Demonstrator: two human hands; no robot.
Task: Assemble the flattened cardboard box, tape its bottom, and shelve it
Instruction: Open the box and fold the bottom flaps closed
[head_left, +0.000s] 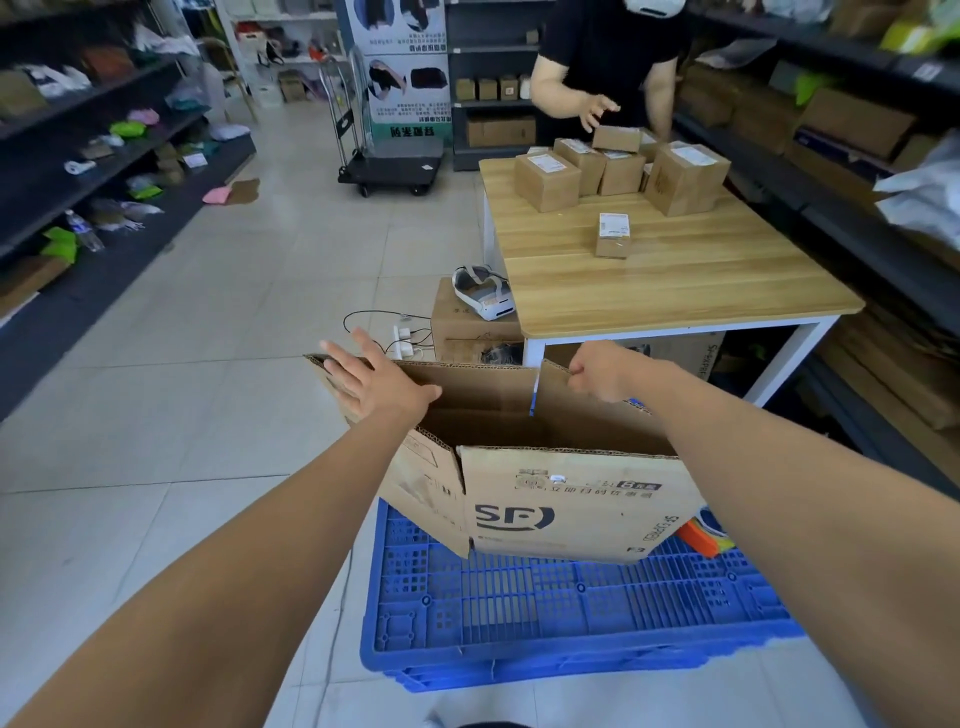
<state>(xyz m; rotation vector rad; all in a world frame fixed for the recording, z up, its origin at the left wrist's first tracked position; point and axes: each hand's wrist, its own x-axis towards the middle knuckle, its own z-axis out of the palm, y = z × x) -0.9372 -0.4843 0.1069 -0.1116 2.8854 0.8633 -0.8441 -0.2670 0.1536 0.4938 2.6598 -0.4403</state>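
A single head-worn wide-angle view looks forward and down along both forearms, close over the cardboard box (545, 467), with the counter (675, 280) farther ahead.

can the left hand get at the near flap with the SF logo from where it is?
Probably yes. The left hand lies flat and open on the left flap of the box, holding nothing, and nothing lies between it and the SF flap. The right hand is pinching the far flap.

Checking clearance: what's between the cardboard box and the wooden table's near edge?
Head view: only the right hand, gripping the cardboard box flap; behind it, the wooden table frame.
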